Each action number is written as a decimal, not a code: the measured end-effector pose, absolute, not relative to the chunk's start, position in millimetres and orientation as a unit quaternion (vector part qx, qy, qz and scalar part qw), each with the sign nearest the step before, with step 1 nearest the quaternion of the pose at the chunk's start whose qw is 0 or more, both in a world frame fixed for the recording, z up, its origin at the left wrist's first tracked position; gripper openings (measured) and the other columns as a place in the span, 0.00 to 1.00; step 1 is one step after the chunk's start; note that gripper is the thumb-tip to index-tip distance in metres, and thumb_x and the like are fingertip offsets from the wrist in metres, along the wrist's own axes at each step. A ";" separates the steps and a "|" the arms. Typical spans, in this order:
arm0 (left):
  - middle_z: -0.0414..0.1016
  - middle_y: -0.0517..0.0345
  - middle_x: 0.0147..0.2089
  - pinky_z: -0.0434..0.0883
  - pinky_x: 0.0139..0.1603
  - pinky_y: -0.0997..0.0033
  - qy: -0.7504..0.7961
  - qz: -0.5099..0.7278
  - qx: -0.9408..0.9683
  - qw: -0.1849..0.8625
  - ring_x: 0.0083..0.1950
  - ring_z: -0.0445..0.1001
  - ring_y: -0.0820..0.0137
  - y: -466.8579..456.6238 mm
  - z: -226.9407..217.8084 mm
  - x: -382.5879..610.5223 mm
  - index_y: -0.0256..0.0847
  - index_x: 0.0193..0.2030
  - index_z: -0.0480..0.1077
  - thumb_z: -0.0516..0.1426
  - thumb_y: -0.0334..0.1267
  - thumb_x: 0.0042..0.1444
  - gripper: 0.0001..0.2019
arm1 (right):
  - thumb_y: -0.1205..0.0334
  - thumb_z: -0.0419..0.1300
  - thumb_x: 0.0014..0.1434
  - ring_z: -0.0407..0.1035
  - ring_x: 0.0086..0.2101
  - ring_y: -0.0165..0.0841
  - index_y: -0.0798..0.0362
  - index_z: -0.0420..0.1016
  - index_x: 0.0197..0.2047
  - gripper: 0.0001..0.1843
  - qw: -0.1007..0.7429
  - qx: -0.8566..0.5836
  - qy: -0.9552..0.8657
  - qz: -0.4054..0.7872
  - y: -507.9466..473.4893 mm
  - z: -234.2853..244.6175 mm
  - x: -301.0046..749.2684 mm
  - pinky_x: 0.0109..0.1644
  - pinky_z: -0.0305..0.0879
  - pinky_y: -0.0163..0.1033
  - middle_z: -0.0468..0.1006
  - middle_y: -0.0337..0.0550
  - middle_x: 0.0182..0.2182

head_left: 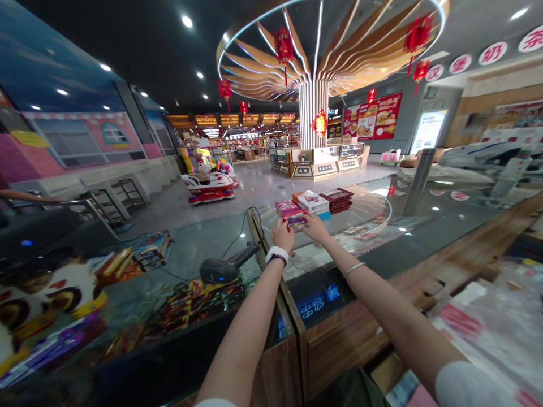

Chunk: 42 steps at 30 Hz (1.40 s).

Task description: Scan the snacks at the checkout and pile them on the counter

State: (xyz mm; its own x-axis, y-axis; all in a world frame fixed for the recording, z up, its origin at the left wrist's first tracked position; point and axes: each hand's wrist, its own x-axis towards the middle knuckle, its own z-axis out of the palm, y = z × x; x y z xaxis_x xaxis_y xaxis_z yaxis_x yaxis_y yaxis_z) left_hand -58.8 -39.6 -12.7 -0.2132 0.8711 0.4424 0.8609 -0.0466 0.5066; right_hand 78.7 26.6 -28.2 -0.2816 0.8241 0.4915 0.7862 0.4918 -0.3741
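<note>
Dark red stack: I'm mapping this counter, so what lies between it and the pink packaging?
In the head view: a white box, blue packaging below it and some orange packaging beside it.

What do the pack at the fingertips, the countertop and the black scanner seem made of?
Pack: perhaps coated card or film, brightly printed; too small to tell.
Countertop: glossy, likely glass, mirroring lights.
Scanner: probably matte plastic, given its smooth moulded body.

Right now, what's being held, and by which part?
Left hand and right hand hold a small red-and-purple packet by its opposite ends.
</note>
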 end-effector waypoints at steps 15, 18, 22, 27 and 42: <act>0.62 0.50 0.71 0.60 0.71 0.53 0.695 0.308 0.650 0.020 0.66 0.68 0.56 -41.4 -15.1 -62.3 0.41 0.61 0.71 0.52 0.33 0.63 0.20 | 0.71 0.58 0.55 0.63 0.62 0.46 0.52 0.74 0.60 0.28 0.336 -0.490 -0.802 0.064 26.2 -32.8 80.9 0.67 0.60 0.49 0.60 0.53 0.66; 0.61 0.49 0.72 0.59 0.71 0.51 0.692 0.306 0.654 0.018 0.67 0.67 0.56 -41.6 -16.5 -63.0 0.41 0.62 0.70 0.52 0.31 0.61 0.22 | 0.72 0.57 0.53 0.63 0.62 0.44 0.53 0.72 0.61 0.30 0.363 -0.475 -0.799 0.058 30.5 -34.1 82.7 0.68 0.58 0.49 0.62 0.53 0.66; 0.60 0.48 0.72 0.57 0.72 0.49 0.693 0.300 0.655 0.016 0.68 0.65 0.56 -42.5 -17.1 -62.2 0.42 0.63 0.68 0.52 0.31 0.62 0.23 | 0.71 0.58 0.55 0.63 0.63 0.44 0.57 0.69 0.63 0.31 0.338 -0.469 -0.814 0.053 28.0 -32.6 86.4 0.69 0.58 0.48 0.64 0.55 0.66; 0.56 0.47 0.74 0.54 0.73 0.44 0.697 0.287 0.657 0.022 0.71 0.61 0.54 -45.4 -15.8 -60.6 0.43 0.65 0.66 0.52 0.32 0.61 0.24 | 0.65 0.59 0.59 0.54 0.68 0.45 0.59 0.62 0.68 0.34 0.281 -0.472 -0.834 0.051 22.3 -35.0 84.7 0.72 0.51 0.50 0.56 0.57 0.70; 0.47 0.47 0.77 0.47 0.75 0.41 0.676 0.231 0.696 -0.067 0.77 0.47 0.50 -74.9 3.7 -63.0 0.40 0.70 0.59 0.54 0.30 0.57 0.32 | 0.62 0.60 0.60 0.53 0.68 0.47 0.54 0.58 0.71 0.37 0.320 -0.456 -0.829 0.046 8.1 -35.6 77.2 0.69 0.55 0.56 0.55 0.56 0.71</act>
